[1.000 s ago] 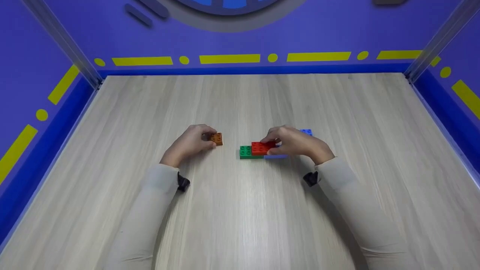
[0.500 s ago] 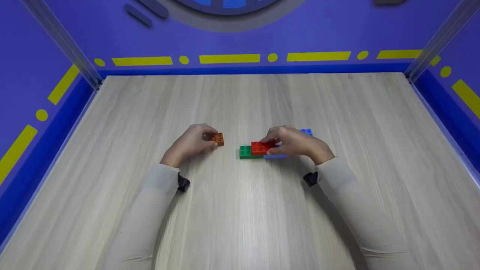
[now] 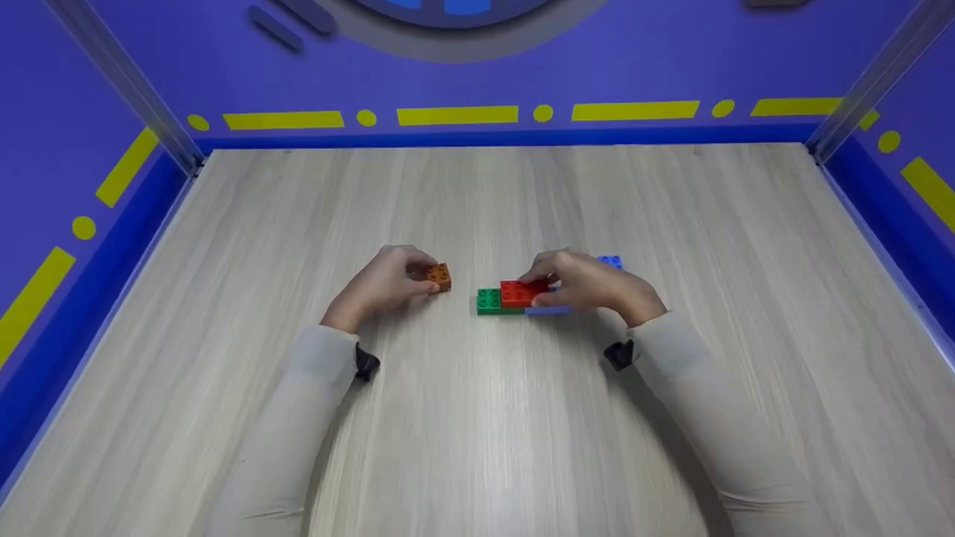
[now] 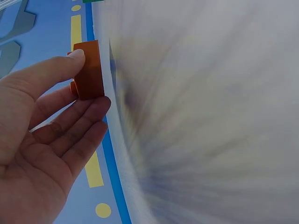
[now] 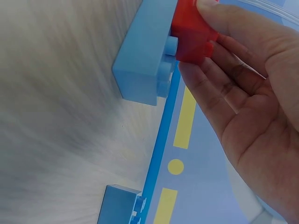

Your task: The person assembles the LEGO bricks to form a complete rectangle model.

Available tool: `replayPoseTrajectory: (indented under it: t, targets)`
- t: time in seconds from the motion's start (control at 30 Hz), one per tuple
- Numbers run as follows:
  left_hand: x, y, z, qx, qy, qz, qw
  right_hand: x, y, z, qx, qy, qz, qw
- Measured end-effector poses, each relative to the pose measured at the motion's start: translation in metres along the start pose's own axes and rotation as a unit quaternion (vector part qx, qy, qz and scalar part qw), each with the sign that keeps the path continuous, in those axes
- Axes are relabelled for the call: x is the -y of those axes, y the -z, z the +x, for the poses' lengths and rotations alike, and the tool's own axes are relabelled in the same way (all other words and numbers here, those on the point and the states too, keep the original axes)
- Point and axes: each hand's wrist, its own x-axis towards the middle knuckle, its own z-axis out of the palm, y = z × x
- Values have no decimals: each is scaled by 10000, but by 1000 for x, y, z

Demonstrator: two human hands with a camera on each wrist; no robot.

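Fingers (image 4: 77, 56) of the left hand (image 3: 380, 283) pinch the orange brick (image 3: 439, 276), nudged closer to the red brick (image 3: 520, 292), gripped by the right hand (image 3: 589, 283).

Small blue brick (image 3: 610, 262), wooden table (image 3: 477, 418)

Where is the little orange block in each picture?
Head: the orange block sits left of centre on the wooden table, pinched by the left hand.
Left wrist: the orange block is at upper left, between thumb and fingers, against the table.
Right wrist: not in it.
Shared landmark: the blue wall's yellow stripes show in all three views.
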Motion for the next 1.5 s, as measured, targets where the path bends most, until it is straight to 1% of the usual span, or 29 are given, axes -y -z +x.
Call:
replayPoseTrajectory:
  t: [0.13,0.37,0.5,0.73,0.9,0.97,1.27,1.5]
  targets:
    - [-3,-1,0,1,-83,-22,10000,-1,0,0,50,-89,3,9999]
    - [-9,-1,2,26,-329,-62,9994,1,2,-1,46,-8,131,9999]
    - [-12,-1,2,18,-375,-16,9993,1,3,-2,58,-64,114,9999]
    - [-19,-3,2,-15,-488,-63,9988,0,1,0,73,-138,62,9999]
    - [-25,-4,1,41,-445,-155,9989,-1,0,1,49,-107,38,9999]
    - [-27,-5,1,64,-478,-176,9987,-1,0,1,31,-71,27,10000]
    - [-33,-9,2,172,-824,-162,9963,-1,0,1,-4,139,98,9999]
    - [-39,-13,3,215,-968,-161,9949,-2,0,1,-18,183,134,9997]
